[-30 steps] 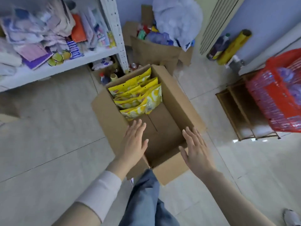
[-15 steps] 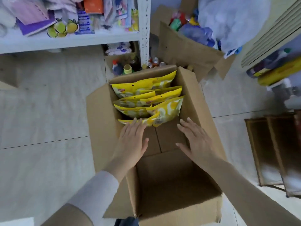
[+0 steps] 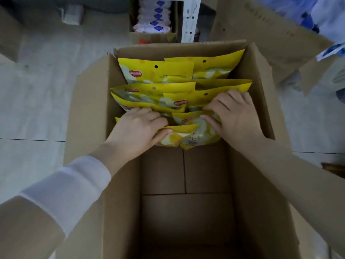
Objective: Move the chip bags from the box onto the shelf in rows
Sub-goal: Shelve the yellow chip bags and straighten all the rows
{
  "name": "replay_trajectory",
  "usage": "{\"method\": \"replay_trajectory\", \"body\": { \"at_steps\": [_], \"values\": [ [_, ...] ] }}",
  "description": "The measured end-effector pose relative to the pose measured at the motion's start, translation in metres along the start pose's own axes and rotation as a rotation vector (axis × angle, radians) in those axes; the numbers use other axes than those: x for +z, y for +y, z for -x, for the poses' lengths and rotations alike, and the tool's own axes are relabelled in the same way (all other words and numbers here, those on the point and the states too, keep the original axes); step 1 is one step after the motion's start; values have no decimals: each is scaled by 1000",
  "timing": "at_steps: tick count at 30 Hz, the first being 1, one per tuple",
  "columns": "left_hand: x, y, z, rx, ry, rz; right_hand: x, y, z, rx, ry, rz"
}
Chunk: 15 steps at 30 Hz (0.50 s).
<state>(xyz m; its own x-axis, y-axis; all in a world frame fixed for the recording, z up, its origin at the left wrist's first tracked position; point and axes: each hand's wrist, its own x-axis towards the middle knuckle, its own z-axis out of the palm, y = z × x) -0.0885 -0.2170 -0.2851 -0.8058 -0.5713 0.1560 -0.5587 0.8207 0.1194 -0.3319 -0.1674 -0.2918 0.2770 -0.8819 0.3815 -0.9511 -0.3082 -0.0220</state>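
Both hands [image 3: 138,128] [image 3: 235,116] grip yellow chip bags [image 3: 158,73] inside the box [image 3: 258,86]

In an open cardboard box [image 3: 87,109], the left hand [image 3: 138,126] and right hand [image 3: 235,116] grip yellow chip bags [image 3: 158,71] standing packed beyond them.

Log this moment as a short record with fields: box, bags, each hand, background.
box: brown cardboard box, open, near half bare
bags: yellow chip bags, standing in rows at the far end
left: left hand grips the nearest bags, thumb in front
right: right hand grips bags alongside, fingers tucked behind
background: white metal shelf post beyond the box
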Motion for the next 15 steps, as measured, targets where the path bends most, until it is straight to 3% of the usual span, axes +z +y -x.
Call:
{"method": "replay_trajectory", "body": {
  "at_steps": [15],
  "values": [
    [-14, 1, -12, 72, 147, 106, -9, 12, -13, -150, 110, 92]
  ]
}}
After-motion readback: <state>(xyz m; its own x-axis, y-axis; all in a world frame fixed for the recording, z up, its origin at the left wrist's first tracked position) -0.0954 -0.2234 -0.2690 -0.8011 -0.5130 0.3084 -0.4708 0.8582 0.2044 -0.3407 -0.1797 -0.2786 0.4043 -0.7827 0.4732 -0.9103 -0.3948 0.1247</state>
